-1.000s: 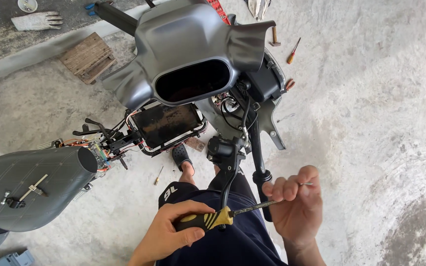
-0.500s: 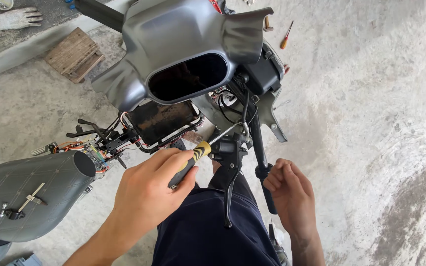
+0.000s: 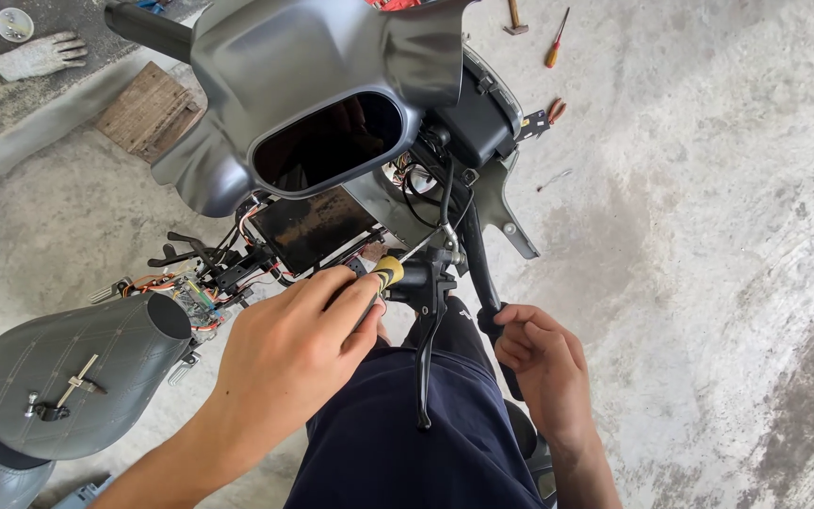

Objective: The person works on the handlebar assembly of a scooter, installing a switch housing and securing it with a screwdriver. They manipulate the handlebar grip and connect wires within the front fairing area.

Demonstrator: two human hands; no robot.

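Note:
A scooter's front end stands before me, its grey headlight cowl [image 3: 294, 75] lifted over exposed wiring and a dark panel [image 3: 317, 226]. My left hand [image 3: 289, 353] is shut on a screwdriver with a yellow and black handle [image 3: 386, 272]; its shaft points up and right at the brake lever mount [image 3: 445, 250]. My right hand [image 3: 544, 363] curls around the lower end of the black handlebar grip [image 3: 480, 273]. The black brake lever [image 3: 424, 353] hangs down between both hands, over my dark blue trousers.
A grey scooter seat [image 3: 77, 372] with a metal clamp on it lies at lower left. A wooden block [image 3: 148, 108], a glove [image 3: 40, 57] and a small dish [image 3: 13, 24] sit at upper left. Hand tools [image 3: 556, 40] lie on the concrete at upper right.
My left hand has carried the screwdriver up from my lap to the brake lever mount. My right hand let go of the shaft tip and closed around the handlebar grip.

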